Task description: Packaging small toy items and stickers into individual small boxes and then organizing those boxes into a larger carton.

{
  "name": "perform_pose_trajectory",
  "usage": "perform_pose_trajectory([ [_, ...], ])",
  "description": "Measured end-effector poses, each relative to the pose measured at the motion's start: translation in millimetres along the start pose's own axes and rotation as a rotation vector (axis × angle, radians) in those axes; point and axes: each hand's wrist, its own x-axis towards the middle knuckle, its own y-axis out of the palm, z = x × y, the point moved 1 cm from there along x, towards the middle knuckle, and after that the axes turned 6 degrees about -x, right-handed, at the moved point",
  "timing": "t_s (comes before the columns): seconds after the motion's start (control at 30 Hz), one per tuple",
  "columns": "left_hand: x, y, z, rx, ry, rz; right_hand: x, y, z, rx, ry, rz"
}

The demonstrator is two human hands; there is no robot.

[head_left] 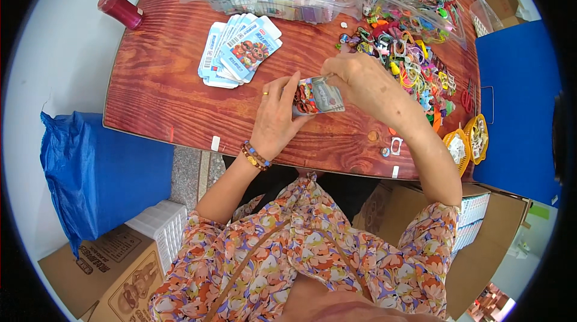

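My left hand (pixel 277 111), with a ring and beaded bracelets, is closed round a small printed carton (pixel 305 99) above the table. A greyish, shiny packet (pixel 328 98) shows at the carton's right end; whether it is inside or against it, I cannot tell. My right hand (pixel 354 74) is bent over the packet's upper corner with its fingers curled in. Its fingertips are mostly hidden, so what they pinch does not show. Beyond my left hand lies a fanned stack of flat light-blue cartons (pixel 240 51).
A clear plastic bin (pixel 270 6) of card packets stands at the back. Beside it is a clear tray (pixel 415 18) of colourful trinkets, with a loose heap (pixel 415 72) spilling nearer. A red jar (pixel 122 9) stands far left. Yellow baskets (pixel 476 138) sit at the right edge.
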Motion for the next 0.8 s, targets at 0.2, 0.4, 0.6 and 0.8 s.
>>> perform_pose_trajectory([
  [0.2, 1, -3, 2, 0.014, -0.026, 0.015, -12, -7, -3, 0.019, 0.07, -0.244],
  [0.4, 2, 0, 0, 0.004, -0.054, 0.024, -37, 3, -1, 0.147, 0.08, -0.14],
  [0.6, 5, 3, -4, 0.026, -0.004, 0.023, -34, 12, 12, 0.081, 0.354, -0.302],
  [0.8, 4, 6, -1, 0.046, -0.026, 0.032, -32, 27, 0, 0.141, 0.363, -0.302],
])
